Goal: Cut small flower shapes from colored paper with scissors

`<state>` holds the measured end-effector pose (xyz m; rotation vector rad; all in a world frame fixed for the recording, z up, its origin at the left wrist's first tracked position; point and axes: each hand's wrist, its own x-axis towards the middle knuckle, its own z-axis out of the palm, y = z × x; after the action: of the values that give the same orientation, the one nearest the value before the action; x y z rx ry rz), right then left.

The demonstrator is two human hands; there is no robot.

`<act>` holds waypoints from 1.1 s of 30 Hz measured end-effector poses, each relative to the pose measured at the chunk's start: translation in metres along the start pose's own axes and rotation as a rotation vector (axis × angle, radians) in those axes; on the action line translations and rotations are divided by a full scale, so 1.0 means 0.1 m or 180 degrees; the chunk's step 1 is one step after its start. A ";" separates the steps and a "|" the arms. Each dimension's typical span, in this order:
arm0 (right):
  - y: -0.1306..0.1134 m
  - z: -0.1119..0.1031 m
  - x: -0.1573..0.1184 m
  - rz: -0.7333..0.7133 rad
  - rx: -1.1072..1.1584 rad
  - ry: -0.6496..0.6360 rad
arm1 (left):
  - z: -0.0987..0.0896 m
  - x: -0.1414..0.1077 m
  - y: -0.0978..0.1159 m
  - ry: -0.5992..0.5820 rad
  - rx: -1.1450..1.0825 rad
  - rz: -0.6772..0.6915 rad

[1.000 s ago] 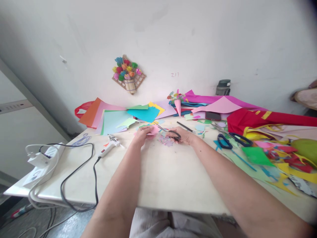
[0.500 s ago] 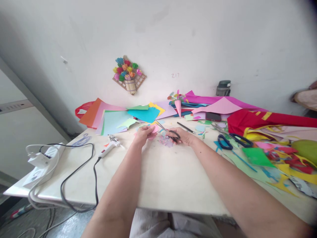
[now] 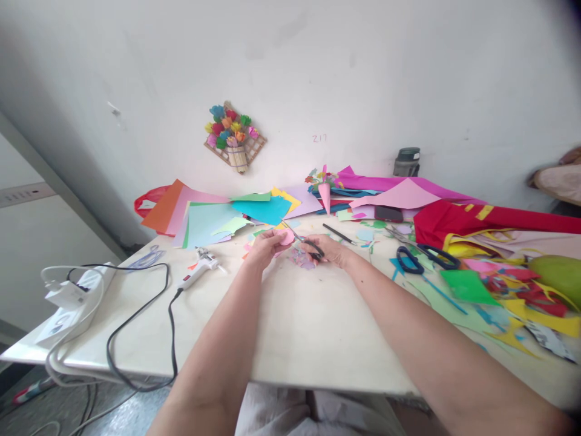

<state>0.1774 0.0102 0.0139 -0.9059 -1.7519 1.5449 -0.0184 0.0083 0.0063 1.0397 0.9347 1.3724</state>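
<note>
My left hand (image 3: pixel 267 246) pinches a small pink piece of paper (image 3: pixel 285 237) above the middle of the table. Close to its right, my right hand (image 3: pixel 325 249) has its fingers in the dark handles of a pair of scissors (image 3: pixel 313 245). The scissors' blades point up and left, right beside the pink paper; I cannot tell whether they touch it. Under and between the hands lies a heap of small lilac paper scraps (image 3: pixel 303 260). A black pen (image 3: pixel 339 234) rests just beyond my right hand.
A white glue gun (image 3: pixel 200 270) with a black cord lies left, near a power strip (image 3: pixel 75 300). Coloured paper sheets (image 3: pixel 211 221) and a pink paper cone with flowers (image 3: pixel 324 197) line the back. Larger blue-handled scissors (image 3: pixel 438 257) and paper scraps (image 3: pixel 469 287) lie right.
The pink paper has turned in my left hand and now shows a fuller rounded face. My right hand and the scissors have shifted slightly left, nearer the paper. The view has moved a little.
</note>
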 end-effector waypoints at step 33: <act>0.05 -0.01 0.05 -0.0016 0.0031 0.0053 | 0.01 0.01 -0.01 0.0042 -0.0053 0.0010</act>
<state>0.1755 0.0151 0.0091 -0.9064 -1.7323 1.5371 -0.0168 0.0093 0.0059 1.0209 0.9302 1.3890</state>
